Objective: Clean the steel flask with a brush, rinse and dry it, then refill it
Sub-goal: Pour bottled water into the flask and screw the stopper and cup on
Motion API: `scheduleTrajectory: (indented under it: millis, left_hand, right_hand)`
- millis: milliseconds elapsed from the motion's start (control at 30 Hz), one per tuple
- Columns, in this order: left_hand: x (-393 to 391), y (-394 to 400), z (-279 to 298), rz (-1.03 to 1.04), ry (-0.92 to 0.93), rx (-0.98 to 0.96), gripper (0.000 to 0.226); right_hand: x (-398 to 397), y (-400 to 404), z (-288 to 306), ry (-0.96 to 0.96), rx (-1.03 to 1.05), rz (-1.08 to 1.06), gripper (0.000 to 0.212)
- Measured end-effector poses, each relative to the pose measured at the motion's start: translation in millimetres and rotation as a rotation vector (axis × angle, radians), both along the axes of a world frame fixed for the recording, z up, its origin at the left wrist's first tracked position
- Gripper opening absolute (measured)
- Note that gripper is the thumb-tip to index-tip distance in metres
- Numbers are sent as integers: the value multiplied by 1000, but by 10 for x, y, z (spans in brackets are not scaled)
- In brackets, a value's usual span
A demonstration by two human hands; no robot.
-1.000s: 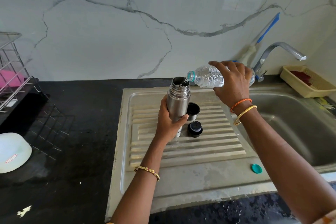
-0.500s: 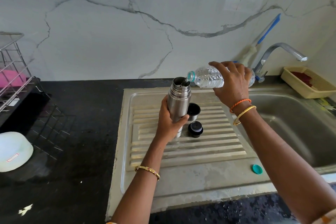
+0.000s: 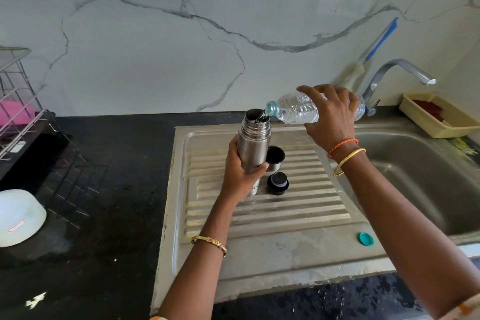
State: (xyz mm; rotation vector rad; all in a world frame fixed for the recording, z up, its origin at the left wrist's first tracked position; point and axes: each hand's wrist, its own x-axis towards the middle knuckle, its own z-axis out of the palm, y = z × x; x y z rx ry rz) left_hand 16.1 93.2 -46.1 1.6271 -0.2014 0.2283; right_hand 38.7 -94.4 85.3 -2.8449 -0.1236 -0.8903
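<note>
The steel flask [image 3: 253, 143] stands upright on the ribbed drainboard [image 3: 298, 205], its mouth uncovered. My left hand [image 3: 240, 171] grips its lower body. My right hand [image 3: 331, 117] holds a clear plastic water bottle [image 3: 296, 109] tipped on its side, its mouth at the flask's rim, and water runs into the flask. The flask's steel cup lid [image 3: 275, 157] and black stopper [image 3: 278, 184] lie on the drainboard just right of the flask. The bottle's teal cap [image 3: 366, 239] sits near the drainboard's front right. A blue-handled brush [image 3: 379, 41] leans against the wall behind the tap.
The sink basin [image 3: 415, 184] lies to the right under a steel tap [image 3: 397, 70]. A yellow tray [image 3: 439, 117] sits at the far right. On the black counter [image 3: 104, 215] to the left are a wire dish rack [image 3: 18, 101] and a white upturned bowl [image 3: 18, 218].
Both hands hold nearly the same pose. The bottle stays tipped over the flask as water keeps running in.
</note>
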Motion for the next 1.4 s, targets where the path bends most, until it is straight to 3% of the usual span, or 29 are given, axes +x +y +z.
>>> scheduleTrajectory:
  millis: [1400]
  left_hand:
    - [-3,1,-29,-30,22,-12,78]
  right_hand:
    - [8,-29,43,-15,-29,5,76]
